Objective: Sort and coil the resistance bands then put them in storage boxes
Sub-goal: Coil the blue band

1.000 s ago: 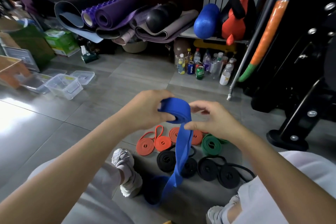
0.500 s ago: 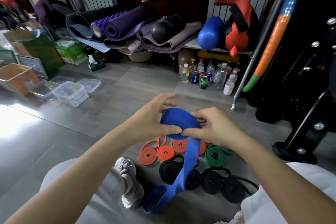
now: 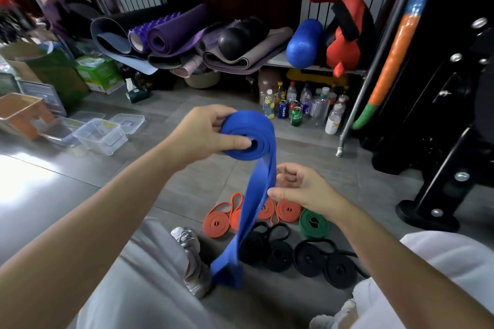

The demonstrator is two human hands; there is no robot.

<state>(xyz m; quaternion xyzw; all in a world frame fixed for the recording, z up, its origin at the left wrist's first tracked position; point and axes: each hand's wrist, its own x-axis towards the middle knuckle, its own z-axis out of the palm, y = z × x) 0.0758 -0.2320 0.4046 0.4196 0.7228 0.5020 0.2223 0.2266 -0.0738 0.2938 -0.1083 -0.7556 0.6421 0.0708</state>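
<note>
Clear storage boxes (image 3: 100, 136) sat on the floor (image 3: 80, 195) left of the blue band (image 3: 248, 139), their contents unclear. In half a second the right hand (image 3: 296, 187) had dropped from the coil to the band's hanging tail, thumb touching it, fingers loosely curled. The left hand (image 3: 205, 133) gripped the coil, thumb at its centre, above the coiled bands (image 3: 278, 254).

I read this as a gym's storage corner, perhaps a home gym: rolled exercise mats (image 3: 173, 32) and a knobbly purple foam roller (image 3: 139, 37) pile up at 11 o'clock, a blue bolster (image 3: 303, 44) sits at 1, and a bolted black machine frame (image 3: 454, 168) fills 3 o'clock. A half-coiled blue band (image 3: 248, 136) hangs at centre above coiled resistance bands (image 3: 286, 211) on the grey tiled floor (image 3: 187, 189) at 6. Drink bottles (image 3: 302, 104) stand at 1 and clear storage boxes (image 3: 100, 136) at 9.
</note>
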